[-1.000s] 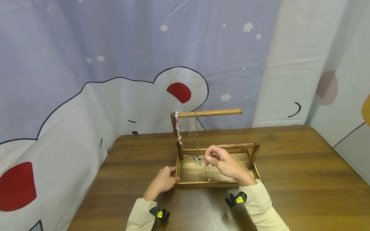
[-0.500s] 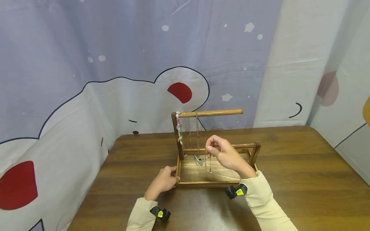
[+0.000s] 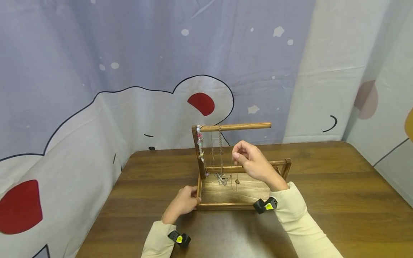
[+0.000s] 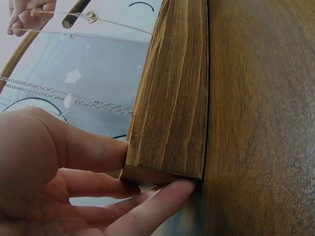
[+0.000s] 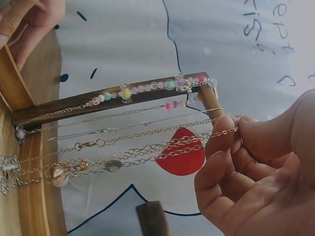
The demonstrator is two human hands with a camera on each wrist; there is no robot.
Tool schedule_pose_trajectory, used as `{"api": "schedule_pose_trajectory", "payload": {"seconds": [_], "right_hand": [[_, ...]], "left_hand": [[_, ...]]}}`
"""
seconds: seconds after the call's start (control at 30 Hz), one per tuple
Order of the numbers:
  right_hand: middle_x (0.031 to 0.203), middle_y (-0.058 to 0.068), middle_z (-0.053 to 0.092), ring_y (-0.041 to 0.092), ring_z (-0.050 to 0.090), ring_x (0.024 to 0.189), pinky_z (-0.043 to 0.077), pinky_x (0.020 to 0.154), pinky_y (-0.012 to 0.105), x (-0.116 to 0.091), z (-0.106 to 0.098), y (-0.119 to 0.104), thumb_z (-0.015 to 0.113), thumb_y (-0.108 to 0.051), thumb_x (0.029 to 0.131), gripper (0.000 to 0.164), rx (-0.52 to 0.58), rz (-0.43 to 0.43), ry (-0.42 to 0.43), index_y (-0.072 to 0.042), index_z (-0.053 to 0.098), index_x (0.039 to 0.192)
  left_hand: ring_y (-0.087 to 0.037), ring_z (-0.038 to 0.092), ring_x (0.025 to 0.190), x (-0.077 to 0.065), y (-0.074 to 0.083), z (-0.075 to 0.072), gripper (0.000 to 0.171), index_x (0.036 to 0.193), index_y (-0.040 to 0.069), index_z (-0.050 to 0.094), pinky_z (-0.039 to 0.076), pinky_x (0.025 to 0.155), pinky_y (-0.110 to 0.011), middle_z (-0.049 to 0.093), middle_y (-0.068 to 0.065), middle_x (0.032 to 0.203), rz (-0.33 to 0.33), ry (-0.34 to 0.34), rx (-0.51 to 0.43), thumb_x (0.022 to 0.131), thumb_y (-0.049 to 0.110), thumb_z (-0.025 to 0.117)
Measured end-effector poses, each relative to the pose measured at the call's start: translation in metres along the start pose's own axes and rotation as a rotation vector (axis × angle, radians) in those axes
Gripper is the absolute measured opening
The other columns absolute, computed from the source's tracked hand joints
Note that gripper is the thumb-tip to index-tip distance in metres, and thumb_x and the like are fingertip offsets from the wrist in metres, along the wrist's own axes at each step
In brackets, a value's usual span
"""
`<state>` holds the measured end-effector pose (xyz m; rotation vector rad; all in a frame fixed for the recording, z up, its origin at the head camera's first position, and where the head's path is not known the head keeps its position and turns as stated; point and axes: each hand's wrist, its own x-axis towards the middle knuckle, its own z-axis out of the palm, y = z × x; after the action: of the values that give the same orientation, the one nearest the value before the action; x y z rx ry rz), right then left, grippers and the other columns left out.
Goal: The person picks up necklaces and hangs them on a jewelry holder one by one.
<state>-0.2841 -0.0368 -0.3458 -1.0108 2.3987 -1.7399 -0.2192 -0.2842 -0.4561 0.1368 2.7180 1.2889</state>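
Observation:
My right hand (image 3: 253,163) pinches a thin gold chain necklace (image 5: 88,144) between thumb and forefinger. Its round pendant (image 3: 237,181) dangles over the tray of a wooden jewelry stand (image 3: 245,126). At the tray's front left corner, my left hand (image 3: 182,202) grips the wood; the left wrist view shows thumb and fingers around the tray's end (image 4: 170,98). A pastel beaded necklace (image 3: 200,141) hangs from the stand's upper bar beside the left post. Farther along that bar hang a fine chain (image 3: 211,143) and a thicker silver chain (image 3: 221,150).
The stand's upper bar extends freely to the right. A lower rail (image 3: 279,163) runs behind the tray to a short post (image 3: 284,170). The brown table (image 3: 338,186) ends at a patterned curtain (image 3: 145,118).
My right hand has risen and moved slightly right, lifting the gold necklace, so its pendant hangs higher above the tray. My left hand stays on the tray corner.

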Motion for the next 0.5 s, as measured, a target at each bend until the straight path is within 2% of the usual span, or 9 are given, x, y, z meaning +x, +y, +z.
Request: {"api": "schedule_pose_trajectory", "payload": {"seconds": [0.2, 0.5], "right_hand": [[0.077, 0.014, 0.055, 0.019, 0.055, 0.065, 0.043, 0.050, 0.025, 0.006, -0.006, -0.007, 0.050, -0.001, 0.091, 0.006, -0.039, -0.004, 0.029, -0.005, 0.051, 0.087], [0.083, 0.015, 0.055, 0.020, 0.055, 0.070, 0.048, 0.061, 0.026, 0.015, -0.014, -0.018, 0.049, 0.002, 0.091, 0.005, -0.065, -0.012, 0.059, -0.003, 0.051, 0.089]], "left_hand": [[-0.016, 0.057, 0.063, 0.000, 0.000, 0.000, 0.051, 0.127, -0.016, 0.043, 0.052, 0.052, -0.026, 0.057, -0.012, 0.086, -0.011, -0.002, 0.002, 0.081, 0.000, 0.057], [-0.019, 0.059, 0.062, -0.001, 0.001, 0.000, 0.051, 0.128, -0.015, 0.042, 0.051, 0.051, -0.025, 0.057, -0.012, 0.086, -0.005, -0.004, 0.017, 0.082, 0.000, 0.057]]}}
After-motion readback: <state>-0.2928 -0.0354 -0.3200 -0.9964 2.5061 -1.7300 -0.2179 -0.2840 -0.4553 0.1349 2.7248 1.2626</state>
